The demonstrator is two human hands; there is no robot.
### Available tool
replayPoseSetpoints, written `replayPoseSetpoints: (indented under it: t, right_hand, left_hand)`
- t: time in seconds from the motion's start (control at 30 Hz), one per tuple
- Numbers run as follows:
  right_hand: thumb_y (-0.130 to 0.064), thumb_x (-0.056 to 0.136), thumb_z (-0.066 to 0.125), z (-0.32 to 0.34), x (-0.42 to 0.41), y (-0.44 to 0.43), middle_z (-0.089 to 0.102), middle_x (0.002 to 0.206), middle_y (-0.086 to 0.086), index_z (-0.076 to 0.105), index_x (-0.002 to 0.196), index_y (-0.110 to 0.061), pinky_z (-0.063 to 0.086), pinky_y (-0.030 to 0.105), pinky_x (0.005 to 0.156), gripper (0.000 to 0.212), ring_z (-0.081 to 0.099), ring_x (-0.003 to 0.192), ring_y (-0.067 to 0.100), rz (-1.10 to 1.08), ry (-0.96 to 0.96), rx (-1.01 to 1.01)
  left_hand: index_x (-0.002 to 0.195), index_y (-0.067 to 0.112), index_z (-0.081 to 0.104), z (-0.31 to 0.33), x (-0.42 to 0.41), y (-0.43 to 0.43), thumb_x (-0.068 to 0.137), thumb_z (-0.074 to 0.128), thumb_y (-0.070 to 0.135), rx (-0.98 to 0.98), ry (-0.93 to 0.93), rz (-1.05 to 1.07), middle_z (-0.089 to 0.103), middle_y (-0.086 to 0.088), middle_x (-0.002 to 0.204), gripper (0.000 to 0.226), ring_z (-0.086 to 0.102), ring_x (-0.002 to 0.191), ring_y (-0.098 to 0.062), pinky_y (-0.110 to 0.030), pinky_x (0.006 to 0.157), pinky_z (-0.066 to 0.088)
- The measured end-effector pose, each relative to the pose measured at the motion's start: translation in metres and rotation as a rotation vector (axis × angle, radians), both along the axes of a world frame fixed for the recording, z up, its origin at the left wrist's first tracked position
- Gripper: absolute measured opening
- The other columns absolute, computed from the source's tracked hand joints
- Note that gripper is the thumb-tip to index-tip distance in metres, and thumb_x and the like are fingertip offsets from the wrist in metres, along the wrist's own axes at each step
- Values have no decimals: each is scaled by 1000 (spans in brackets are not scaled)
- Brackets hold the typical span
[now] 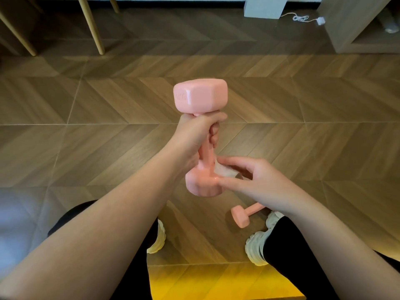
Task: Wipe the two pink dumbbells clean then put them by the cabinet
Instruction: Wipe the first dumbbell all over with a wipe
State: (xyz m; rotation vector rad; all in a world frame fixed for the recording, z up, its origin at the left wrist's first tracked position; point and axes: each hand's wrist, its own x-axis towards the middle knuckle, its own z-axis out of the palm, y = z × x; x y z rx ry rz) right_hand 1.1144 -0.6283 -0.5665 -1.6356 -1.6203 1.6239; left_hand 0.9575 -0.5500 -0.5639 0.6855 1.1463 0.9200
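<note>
Wooden chair legs (95, 29) stand far beyond the L hand, up-left. L hand (192, 135) is fisted round the handle of the held pink dumbbell (201, 98), just under its top head; dumbbell roughly upright. R hand (259, 180), just right of the lower head, pinches a small white wipe (224, 171) btw thumb & fingertips, pressed where handle meets lower head. Second pink dumbbell (240, 217) lies on the wood floor (324, 126) below the R wrist, partly hidden by it, beside a white shoe (255, 245). Far beyond the R hand, up-right: white cable (300, 17) on the floor, then the cabinet (355, 33).
</note>
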Motion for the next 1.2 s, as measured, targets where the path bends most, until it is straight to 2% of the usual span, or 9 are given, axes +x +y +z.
replayPoseSetpoints:
  t: [0.13,0.27,0.33,0.47,0.6,0.83,0.93,1.07,1.2]
  right_hand:
    - [-10,85,75,-5,2,0,66,110,-23,64,128,-24,46,6,87,46,61,104,-16,-58,48,47]
    - [-12,93,66,-10,7,2,68,67,-12,74,78,-25,43,19,63,21,60,64,1,-140,-30,117]
    - [-12,92,64,-15,7,4,69,69,1,71,71,-17,46,29,67,23,62,68,12,-312,19,56]
    - [-3,90,60,-19,-3,8,78,92,5,74,93,-17,58,33,80,20,73,91,19,-667,294,-89]
    - [-14,78,68,-20,-20,2,76,100,8,73,95,-22,49,51,103,19,70,102,25,-537,289,-30]
    - [-20,84,51,-13,-10,4,78,94,1,82,85,-18,52,18,81,31,71,94,9,-242,601,-181]
    - [-24,75,66,-20,-18,4,76,83,-6,79,81,-27,49,25,80,15,69,84,8,-307,393,-116]
    - [-20,77,81,-26,-27,2,79,90,-4,67,102,-26,51,23,71,30,74,83,9,-338,276,-137]
    - [-36,73,85,-26,-34,-1,77,87,-12,74,94,-27,52,16,64,26,72,82,2,-313,169,-156]
  left_hand:
    - [51,23,51,-3,-7,1,83,66,8,-13,7,-1,39,3,47,38,35,40,-13,-26,46,32]
    - [50,24,51,-5,-10,1,82,66,8,-23,24,-4,39,3,47,38,35,40,-13,-26,47,32]
    - [51,23,50,-5,-11,1,81,65,9,-23,31,-7,40,3,47,37,35,41,-13,-26,47,33]
    - [50,23,49,-6,-8,0,82,65,8,-48,33,-17,40,2,47,39,35,40,-14,-26,47,33]
    - [54,21,49,-7,-4,-1,85,65,8,-105,-8,-21,41,2,47,38,36,40,-13,-23,46,33]
    - [61,19,46,-9,-6,0,88,62,4,-125,-19,-13,40,3,45,34,35,37,-10,-19,39,32]
    - [62,19,49,-10,-4,-2,87,63,6,-137,-8,-51,42,3,46,31,37,37,-10,-20,40,34]
    - [66,18,49,-9,3,-5,88,63,8,-163,-11,-69,43,3,47,28,39,37,-10,-21,42,36]
    - [69,16,54,-9,9,-7,88,66,10,-170,57,-86,45,4,45,24,41,37,-9,-19,41,37]
